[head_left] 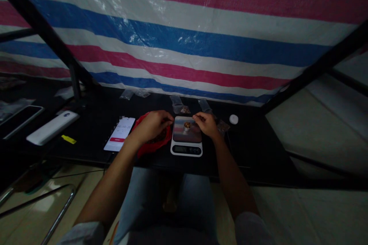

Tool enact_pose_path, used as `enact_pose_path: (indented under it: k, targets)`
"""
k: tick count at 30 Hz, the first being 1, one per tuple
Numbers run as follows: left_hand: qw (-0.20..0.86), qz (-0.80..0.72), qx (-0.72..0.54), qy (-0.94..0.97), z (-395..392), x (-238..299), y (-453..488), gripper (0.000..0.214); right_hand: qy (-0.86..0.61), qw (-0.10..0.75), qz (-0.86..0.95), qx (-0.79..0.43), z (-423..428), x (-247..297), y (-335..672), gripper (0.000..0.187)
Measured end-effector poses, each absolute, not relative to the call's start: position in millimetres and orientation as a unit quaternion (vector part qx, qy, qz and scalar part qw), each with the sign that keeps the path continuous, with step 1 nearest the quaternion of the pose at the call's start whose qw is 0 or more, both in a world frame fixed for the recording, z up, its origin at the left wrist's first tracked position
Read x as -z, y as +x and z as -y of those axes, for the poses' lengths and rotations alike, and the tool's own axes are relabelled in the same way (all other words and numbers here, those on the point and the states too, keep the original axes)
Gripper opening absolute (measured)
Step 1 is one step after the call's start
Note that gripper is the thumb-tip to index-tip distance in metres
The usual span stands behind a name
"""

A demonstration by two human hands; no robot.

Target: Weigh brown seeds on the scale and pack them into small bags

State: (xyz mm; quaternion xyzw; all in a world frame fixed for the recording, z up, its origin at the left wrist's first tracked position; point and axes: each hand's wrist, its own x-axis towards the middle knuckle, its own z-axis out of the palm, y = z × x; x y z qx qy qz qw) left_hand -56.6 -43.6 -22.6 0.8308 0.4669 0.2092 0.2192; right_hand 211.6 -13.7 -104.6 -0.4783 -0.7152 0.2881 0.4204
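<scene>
A white kitchen scale (187, 149) with a shiny metal plate sits on the black table. On its plate stands a small round cup (187, 126) filled with brownish-yellow bits. My left hand (154, 124) hovers over a red plastic bag (152, 147) holding dark small pieces, its fingertips drawn together by the scale's left edge. At the opposite edge, my right hand (207, 124) has its fingers curled and pinched near the cup. Whatever either pinch holds is too small to make out. The scale's display is dark and unreadable.
Left of the bag lie a lit phone (121, 134), a yellow piece (69, 139) and a white power bank (53, 127). Small clear bags (176, 103) line the back, below a striped sheet (184, 49). A white round lid (234, 119) is at right.
</scene>
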Motion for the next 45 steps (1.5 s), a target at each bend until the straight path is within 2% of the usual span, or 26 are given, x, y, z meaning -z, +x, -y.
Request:
enact_pose_path:
  k: [9, 17, 26, 39, 45]
  targets:
    - [0.236, -0.383, -0.188, 0.873, 30, 17, 5, 0.024, -0.466, 0.427, 0.721, -0.283, 14, 101, 212, 0.027]
    - [0.226, -0.372, -0.176, 0.883, 32, 32, 6, 0.028, -0.415, 0.403, 0.731, -0.361, 20, 96, 216, 0.017]
    - [0.272, -0.391, -0.225, 0.85, 33, 33, 4, 0.019, -0.394, 0.39, 0.741, -0.379, 21, 93, 212, 0.015]
    - [0.339, -0.341, -0.355, 0.802, 30, 54, 9, 0.025, -0.399, 0.411, 0.734, -0.364, 20, 92, 214, 0.018]
    - [0.31, -0.375, -0.398, 0.778, 37, 51, 1, 0.026, -0.455, 0.395, 0.73, -0.322, 38, 89, 218, 0.016]
